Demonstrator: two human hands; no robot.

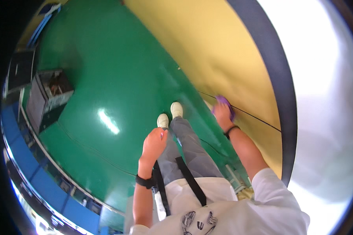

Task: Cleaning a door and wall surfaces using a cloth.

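My right hand (222, 114) presses a purple cloth (224, 101) against the yellow lower part of a wall (220, 58). The hand and cloth are slightly blurred. A thin black line (257, 119), a cable or a seam, runs along the yellow surface and passes behind the cloth. My left hand (154, 144) hangs in front of my legs, away from the wall, with its fingers curled in. A small pink spot shows at those fingers; whether it is a nail or a small object is unclear.
Green floor (120, 58) lies under my shoes (176, 110). Above the yellow, the wall has a dark band (278, 58) and a white part (317, 102). An open-topped box (44, 100) stands at the left, near blue panels (47, 182). A thin cable (97, 154) crosses the floor.
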